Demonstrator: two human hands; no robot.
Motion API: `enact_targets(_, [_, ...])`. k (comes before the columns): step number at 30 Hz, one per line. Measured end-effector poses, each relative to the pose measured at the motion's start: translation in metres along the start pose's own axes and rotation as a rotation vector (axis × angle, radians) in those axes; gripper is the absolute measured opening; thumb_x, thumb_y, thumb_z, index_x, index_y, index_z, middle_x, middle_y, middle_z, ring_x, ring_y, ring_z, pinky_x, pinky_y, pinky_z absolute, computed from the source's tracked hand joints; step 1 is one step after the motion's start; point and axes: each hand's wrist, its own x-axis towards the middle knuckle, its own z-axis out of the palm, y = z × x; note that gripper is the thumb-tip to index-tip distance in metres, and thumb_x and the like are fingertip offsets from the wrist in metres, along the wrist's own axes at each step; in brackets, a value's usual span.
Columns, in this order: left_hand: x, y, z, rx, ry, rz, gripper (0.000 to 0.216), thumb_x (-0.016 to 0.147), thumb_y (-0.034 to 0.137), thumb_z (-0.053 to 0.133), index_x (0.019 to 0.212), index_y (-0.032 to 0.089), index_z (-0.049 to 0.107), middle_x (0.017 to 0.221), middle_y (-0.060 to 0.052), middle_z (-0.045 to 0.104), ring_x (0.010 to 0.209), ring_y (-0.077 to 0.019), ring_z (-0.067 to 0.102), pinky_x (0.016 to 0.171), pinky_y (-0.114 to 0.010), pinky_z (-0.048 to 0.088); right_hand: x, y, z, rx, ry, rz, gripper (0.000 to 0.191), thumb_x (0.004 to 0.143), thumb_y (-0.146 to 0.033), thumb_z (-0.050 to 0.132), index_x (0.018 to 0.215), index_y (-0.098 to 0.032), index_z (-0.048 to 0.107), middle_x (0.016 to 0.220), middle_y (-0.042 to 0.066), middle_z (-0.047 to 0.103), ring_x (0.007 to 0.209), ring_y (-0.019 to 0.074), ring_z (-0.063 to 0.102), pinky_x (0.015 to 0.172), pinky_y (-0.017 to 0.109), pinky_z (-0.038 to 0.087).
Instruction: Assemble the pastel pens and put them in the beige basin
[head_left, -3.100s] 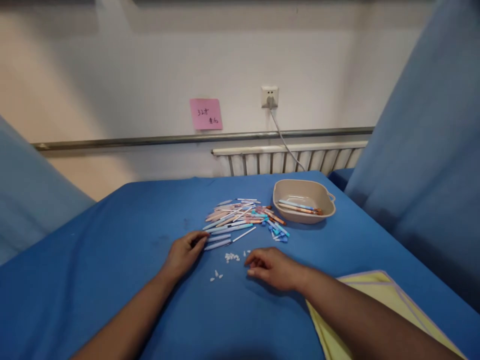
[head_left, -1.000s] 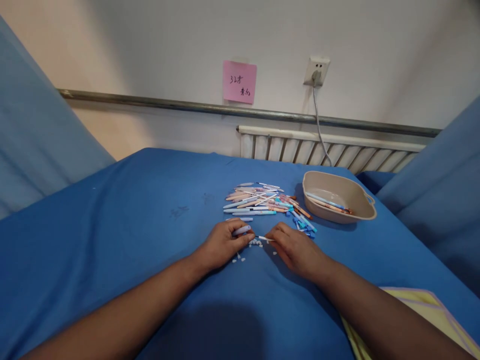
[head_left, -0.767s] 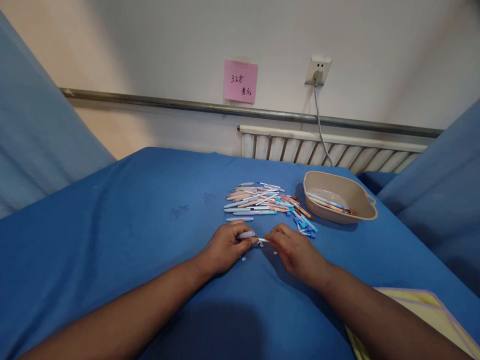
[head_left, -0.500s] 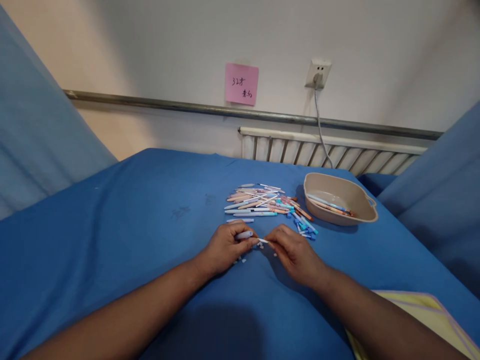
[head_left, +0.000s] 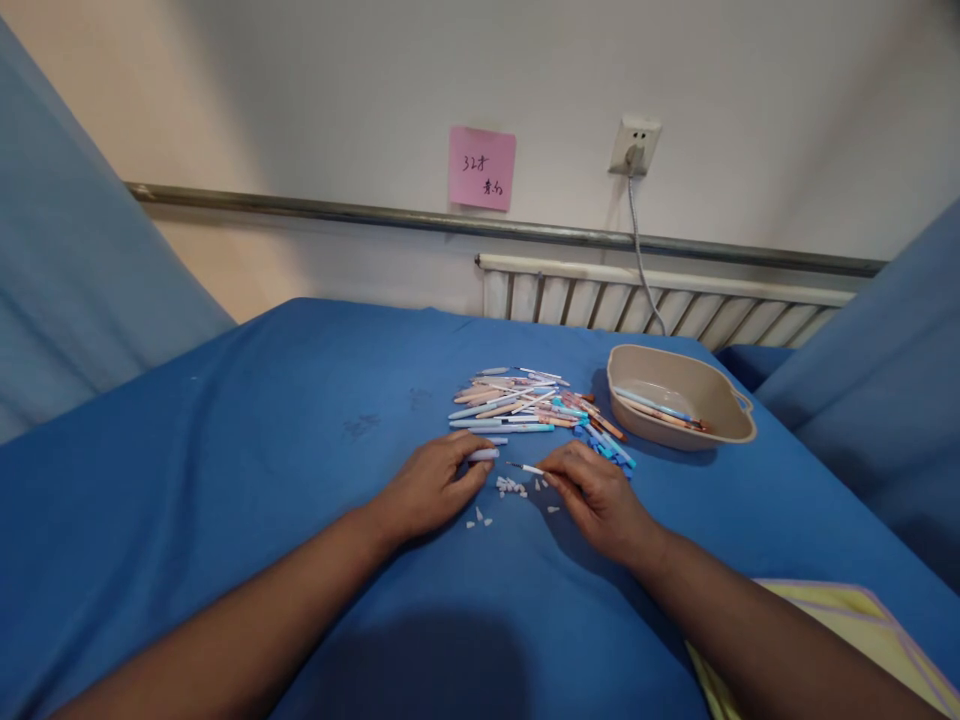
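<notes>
Frame centre: the left hand [head_left: 431, 487] holds a pale lilac, cylindrical, plastic-looking barrel [head_left: 484, 455] in curled fingers; the right hand [head_left: 596, 495] pinches a slender white, dark-tipped rod [head_left: 532, 469]. A slack pinch could drop the rod among the small white cones [head_left: 511, 486] lower in frame. Its long axis runs nearly horizontal, dark tip pointing left, towards the barrel.

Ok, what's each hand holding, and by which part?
The right hand pinches a white rod by its pale section, dark tip free; the left hand holds a lavender pen barrel behind its exposed end.
</notes>
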Motion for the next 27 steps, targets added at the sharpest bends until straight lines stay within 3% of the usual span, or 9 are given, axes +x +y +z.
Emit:
enact_targets(18, [-0.003,0.000,0.003,0.329,-0.090,0.124,0.026,0.093,0.030,0.040,0.106,0.021,0.060,0.094,-0.006,0.062,0.090,-0.0202,0.056,0.079,-0.030,0.042,-0.002,0.003,0.002,-0.068,-0.044,-0.024,0.021,0.091,-0.016,0.045,0.104,-0.022,0.061,0.088,0.006,0.059,0.082,0.0163,0.057,0.073,0.029,0.048])
enact_targets(27, [-0.008,0.013,0.012,0.247,-0.213,0.083,0.026,0.093,0.034,0.041,0.107,0.023,0.060,0.096,-0.005,0.065,0.089,-0.0203,0.059,0.077,-0.029,0.043,-0.002,-0.003,0.002,-0.081,-0.061,-0.010,0.020,0.089,-0.015,0.048,0.102,-0.022,0.062,0.090,0.006,0.059,0.083,0.0164,0.057,0.073,0.030,0.047])
